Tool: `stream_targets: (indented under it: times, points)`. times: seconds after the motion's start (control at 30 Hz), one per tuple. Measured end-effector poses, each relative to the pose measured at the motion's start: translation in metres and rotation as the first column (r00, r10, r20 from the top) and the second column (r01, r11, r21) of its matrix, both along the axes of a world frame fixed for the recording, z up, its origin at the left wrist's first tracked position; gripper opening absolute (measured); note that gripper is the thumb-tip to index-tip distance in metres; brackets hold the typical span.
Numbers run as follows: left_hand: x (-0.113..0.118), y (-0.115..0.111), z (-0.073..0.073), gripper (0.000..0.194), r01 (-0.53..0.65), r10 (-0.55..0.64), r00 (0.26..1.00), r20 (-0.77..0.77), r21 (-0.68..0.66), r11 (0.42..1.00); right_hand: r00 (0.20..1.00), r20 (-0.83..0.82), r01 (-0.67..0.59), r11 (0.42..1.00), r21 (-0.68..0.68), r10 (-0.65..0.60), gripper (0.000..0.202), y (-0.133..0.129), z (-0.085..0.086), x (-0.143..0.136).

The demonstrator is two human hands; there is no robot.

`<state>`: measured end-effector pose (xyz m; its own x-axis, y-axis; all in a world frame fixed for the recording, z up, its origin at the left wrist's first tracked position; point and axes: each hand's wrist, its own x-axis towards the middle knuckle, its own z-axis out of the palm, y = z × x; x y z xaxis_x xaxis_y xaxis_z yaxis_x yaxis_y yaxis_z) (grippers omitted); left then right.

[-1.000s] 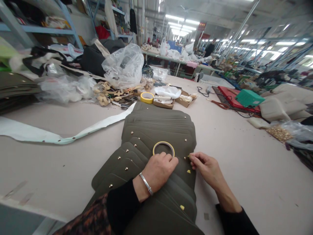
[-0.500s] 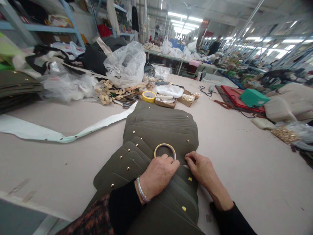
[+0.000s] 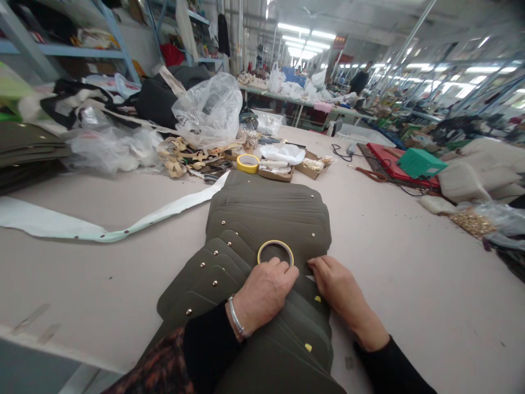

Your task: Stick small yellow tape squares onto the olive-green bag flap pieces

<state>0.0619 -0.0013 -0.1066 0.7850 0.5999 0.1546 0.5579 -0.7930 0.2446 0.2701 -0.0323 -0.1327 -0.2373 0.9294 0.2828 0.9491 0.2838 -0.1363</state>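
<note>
Olive-green fabric panels [image 3: 266, 210] with metal snaps lie fanned out and overlapping on the table in front of me. My left hand [image 3: 266, 287], a silver bangle at its wrist, is closed on a thin roll of yellow tape [image 3: 275, 242] above the panels. To its right, my right hand [image 3: 334, 279] has thumb and fingertips pinched together at the right edge of a panel; whatever is between them is hidden. Small yellow tape pieces [image 3: 308, 347] stick to the lower panels.
A second yellow tape roll [image 3: 248, 163] lies behind the panels, near an open box of small metal parts [image 3: 314, 164]. Clear plastic bags [image 3: 211, 109] and straps are heaped at the back left. A white strip [image 3: 110, 232] runs leftward. A green box [image 3: 422, 163] sits at the right.
My right fingertips have shifted slightly left and closed down at the panel's edge. The left hand keeps the tape roll in almost the same place. The view has moved slightly.
</note>
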Motion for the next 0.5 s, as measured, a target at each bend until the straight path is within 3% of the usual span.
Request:
stream_targets:
  times: [0.1,0.2,0.4,0.43,0.5]
  points:
    - [-0.001,0.001,0.001,0.013,0.002,-0.002,1.0,0.025,0.01,1.0,0.985,-0.048,0.156,0.979,-0.132,-0.163,0.02,0.009,0.006,-0.006]
    - [-0.006,0.004,0.006,0.016,-0.009,0.006,0.99,0.142,0.023,1.0,0.964,-0.086,0.215,0.927,-0.308,-0.252,0.019,0.013,0.019,-0.008]
    - [-0.016,0.011,0.022,0.037,0.056,-0.047,0.917,0.396,-0.012,0.998,0.963,-0.205,0.03,0.824,-0.565,-0.175,0.02,0.002,0.039,-0.004]
    - [-0.016,0.012,0.022,0.041,0.065,-0.053,0.91,0.41,-0.015,0.998,0.962,-0.231,-0.012,0.82,-0.572,-0.147,0.022,-0.001,0.041,-0.005]
    - [-0.016,0.013,0.022,0.044,0.065,-0.049,0.903,0.427,-0.023,0.998,0.935,-0.329,-0.05,0.872,-0.486,-0.13,0.021,-0.006,0.044,-0.008]
